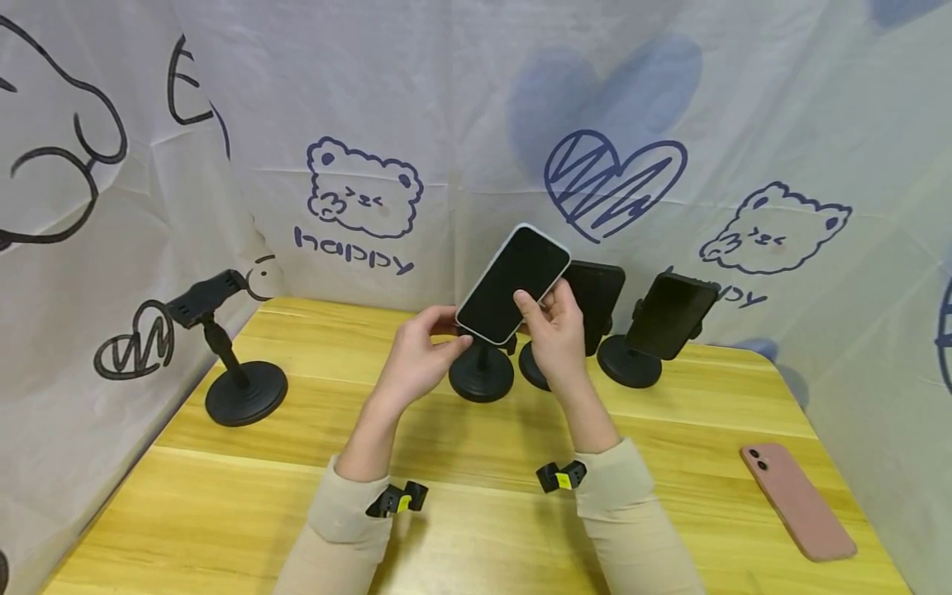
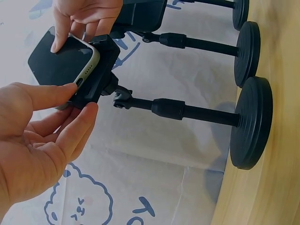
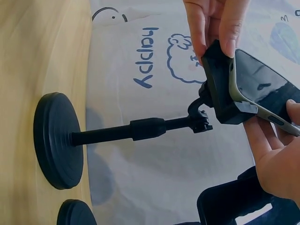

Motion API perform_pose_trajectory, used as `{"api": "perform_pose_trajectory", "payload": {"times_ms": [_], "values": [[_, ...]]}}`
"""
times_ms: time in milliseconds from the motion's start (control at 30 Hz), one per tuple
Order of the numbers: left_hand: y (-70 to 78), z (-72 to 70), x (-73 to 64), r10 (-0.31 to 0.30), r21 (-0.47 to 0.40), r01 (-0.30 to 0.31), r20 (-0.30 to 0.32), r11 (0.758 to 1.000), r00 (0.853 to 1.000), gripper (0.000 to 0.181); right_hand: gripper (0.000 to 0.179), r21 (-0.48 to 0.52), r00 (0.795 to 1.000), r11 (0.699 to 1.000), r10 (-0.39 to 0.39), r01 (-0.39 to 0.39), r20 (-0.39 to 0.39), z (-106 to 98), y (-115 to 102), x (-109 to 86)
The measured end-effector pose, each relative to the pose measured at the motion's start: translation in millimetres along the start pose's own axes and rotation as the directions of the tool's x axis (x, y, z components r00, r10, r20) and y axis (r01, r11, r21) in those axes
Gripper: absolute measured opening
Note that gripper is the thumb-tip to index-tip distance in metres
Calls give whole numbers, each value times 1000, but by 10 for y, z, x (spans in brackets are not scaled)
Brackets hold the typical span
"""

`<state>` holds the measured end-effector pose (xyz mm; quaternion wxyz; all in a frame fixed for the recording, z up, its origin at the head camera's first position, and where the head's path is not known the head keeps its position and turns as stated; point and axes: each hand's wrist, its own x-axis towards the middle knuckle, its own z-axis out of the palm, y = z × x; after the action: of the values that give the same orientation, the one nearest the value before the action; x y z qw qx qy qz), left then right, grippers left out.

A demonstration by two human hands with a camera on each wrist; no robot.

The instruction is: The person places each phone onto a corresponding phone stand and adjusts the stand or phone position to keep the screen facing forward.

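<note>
A smartphone (image 1: 513, 285) with a black screen and pale edge tilts over a black phone stand (image 1: 481, 376). My right hand (image 1: 556, 330) grips it by its right side, the thumb on the screen and the fingers behind. At the phone's lower end is the stand's clamp (image 3: 218, 79); whether the phone is seated in it I cannot tell. My left hand (image 1: 420, 355) holds this clamp, with the thumb by the phone's lower corner and the fingers on the clamp's outer side, as the left wrist view shows. The stand's pole (image 2: 197, 112) rises from a round base.
To the right, two more stands hold dark phones, a nearer one (image 1: 601, 302) and a farther one (image 1: 669, 314). A bare-clamped stand (image 1: 245, 392) is on the left. A pink-backed phone (image 1: 799, 502) lies face down at the table's right. A printed cloth (image 1: 476, 99) hangs behind.
</note>
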<state>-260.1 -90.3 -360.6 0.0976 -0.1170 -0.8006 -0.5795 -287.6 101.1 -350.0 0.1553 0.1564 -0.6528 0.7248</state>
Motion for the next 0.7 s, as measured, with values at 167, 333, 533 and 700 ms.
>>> {"api": "perform_pose_trajectory", "payload": {"times_ms": [167,333,533,700], "values": [[-3,-4,0,2,21,-2,-9,1000,1000,35,38,-60,999,998,6,-4,35,-21,2,-8],[-17,-12,0,5,32,-5,-13,999,1000,35,48,-148,999,989,-12,19,49,-38,19,-20],[-40,-32,2,-34,81,33,7,996,999,31,47,-170,997,985,-31,41,66,-51,47,-14],[-49,-52,4,-41,128,38,21,991,999,28,47,-178,994,982,-41,58,100,-83,49,-2]]}}
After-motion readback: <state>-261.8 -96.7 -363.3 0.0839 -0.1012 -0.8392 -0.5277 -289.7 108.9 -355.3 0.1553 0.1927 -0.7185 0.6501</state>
